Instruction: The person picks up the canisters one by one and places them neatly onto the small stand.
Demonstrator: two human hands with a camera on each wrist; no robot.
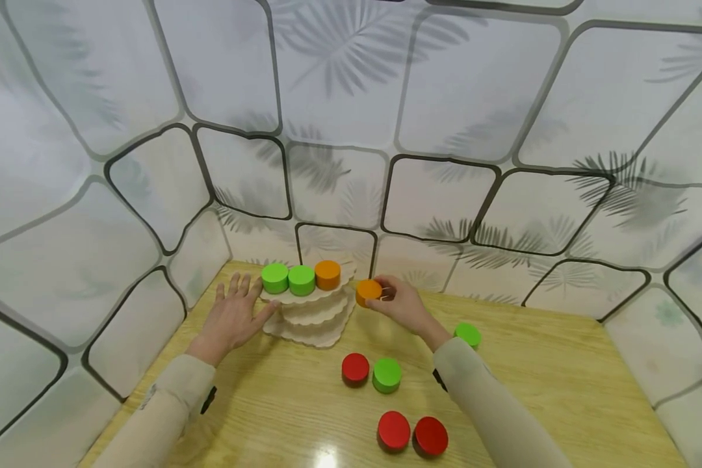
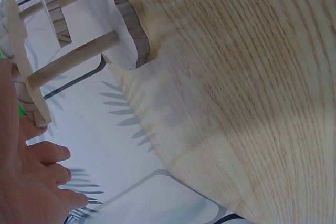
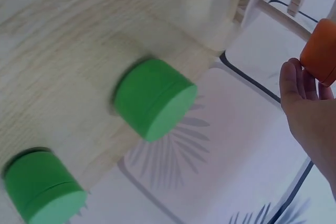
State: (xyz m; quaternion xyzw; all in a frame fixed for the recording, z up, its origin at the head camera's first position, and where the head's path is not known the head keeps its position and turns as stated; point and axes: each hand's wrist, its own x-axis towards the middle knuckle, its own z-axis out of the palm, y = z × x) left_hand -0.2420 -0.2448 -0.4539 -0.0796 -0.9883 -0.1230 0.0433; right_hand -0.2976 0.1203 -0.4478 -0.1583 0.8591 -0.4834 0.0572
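Between its thumb and fingers, my right hand [image 1: 408, 304] pinches an orange round lidded tub [image 1: 368, 294], held just right of a tiered wooden stand [image 1: 310, 331]. In the right wrist view, the orange tub [image 3: 320, 51] shows at the right edge, with the right hand [image 3: 315, 114] under it. My left hand [image 1: 231, 318], fingers spread and fairly straight, touches the left end of the stand's scalloped top tier. Two green tubs [image 1: 275, 278] and another orange tub [image 1: 327, 275] stand in a row on that tier. The left wrist view shows the left hand [image 2: 31, 166] against the tier's end.
On the wooden table [image 1: 292, 396], a red tub [image 1: 355, 370] and a green tub [image 1: 387, 375] stand side by side. Two red tubs [image 1: 394, 431] sit nearer me. Another green tub [image 1: 467, 335] is partly behind my right sleeve. Patterned walls [image 1: 339, 188] border the table.
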